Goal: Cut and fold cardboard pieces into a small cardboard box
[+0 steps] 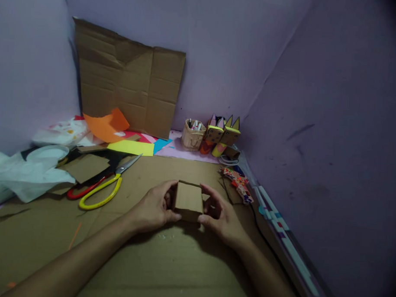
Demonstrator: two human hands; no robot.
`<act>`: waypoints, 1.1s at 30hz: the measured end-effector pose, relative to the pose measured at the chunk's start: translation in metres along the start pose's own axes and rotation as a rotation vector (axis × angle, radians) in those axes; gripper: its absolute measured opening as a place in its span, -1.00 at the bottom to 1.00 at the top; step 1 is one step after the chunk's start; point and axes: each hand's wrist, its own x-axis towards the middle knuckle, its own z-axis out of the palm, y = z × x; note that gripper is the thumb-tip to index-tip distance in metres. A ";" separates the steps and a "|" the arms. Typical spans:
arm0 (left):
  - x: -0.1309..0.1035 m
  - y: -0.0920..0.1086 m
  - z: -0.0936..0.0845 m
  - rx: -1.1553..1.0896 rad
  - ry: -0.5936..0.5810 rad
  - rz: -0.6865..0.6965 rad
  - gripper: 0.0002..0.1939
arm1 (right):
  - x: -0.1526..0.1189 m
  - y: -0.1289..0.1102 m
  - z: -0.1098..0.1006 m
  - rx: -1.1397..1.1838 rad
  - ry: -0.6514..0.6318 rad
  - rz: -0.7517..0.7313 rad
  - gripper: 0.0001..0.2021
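A small brown cardboard box (189, 198) is held between both hands just above or on the cardboard work surface (181, 269); I cannot tell if it touches. My left hand (155, 207) grips its left side, thumb at the near lower corner and fingers curled along the side. On the opposite side, my right hand (223, 216) holds it the same way, with the thumb at the near right corner and a finger reaching the far top corner. The box's far side and underside are hidden.
Scissors (102, 186) with red and yellow handles lie at left beside cardboard scraps (87, 164) and coloured paper (131, 147). A flower-patterned glue gun (238, 184) with a cord lies at right. Behind stand a marker cup (192, 136), paper animal figures (226, 134) and a cardboard sheet (129, 81).
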 end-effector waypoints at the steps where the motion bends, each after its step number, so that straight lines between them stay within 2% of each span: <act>1: 0.000 -0.001 0.000 -0.021 -0.009 -0.001 -0.36 | -0.001 0.000 0.002 0.013 -0.008 -0.030 -0.22; 4: 0.000 -0.002 0.000 -0.057 -0.041 -0.013 -0.41 | -0.002 0.001 0.004 0.039 -0.043 -0.092 -0.26; 7: 0.001 -0.002 0.002 -0.045 -0.030 -0.005 -0.42 | -0.002 0.001 0.002 -0.024 -0.030 -0.082 -0.24; 12: -0.002 -0.002 0.003 -0.057 -0.035 0.015 -0.25 | -0.003 0.000 -0.001 -0.064 0.005 -0.024 -0.25; 15: -0.002 -0.002 0.000 -0.083 -0.036 -0.009 -0.17 | -0.002 -0.002 0.000 -0.009 0.043 -0.083 -0.29; 18: -0.001 -0.002 -0.003 -0.072 -0.019 -0.009 -0.17 | 0.000 -0.004 0.001 -0.012 0.089 -0.147 -0.34; 22: 0.001 -0.002 -0.005 -0.020 -0.007 -0.004 -0.26 | -0.001 -0.007 0.000 -0.041 0.095 -0.127 -0.39; 24: 0.000 -0.002 -0.005 0.017 0.001 -0.026 -0.31 | -0.005 -0.010 0.001 -0.068 0.198 -0.165 -0.47; 27: -0.001 -0.005 -0.005 0.015 0.010 -0.032 -0.34 | -0.016 -0.013 0.006 -0.207 0.454 -0.314 -0.85; 28: -0.001 -0.006 -0.005 0.008 0.012 -0.029 -0.34 | -0.020 -0.014 0.008 -0.271 0.507 -0.358 -0.87; 30: -0.001 -0.008 -0.004 0.020 0.018 -0.023 -0.36 | -0.028 -0.014 0.013 -0.381 0.514 -0.398 -0.77; 33: 0.000 -0.008 -0.004 0.100 0.035 -0.028 -0.33 | -0.035 -0.012 0.017 -0.431 0.485 -0.393 -0.86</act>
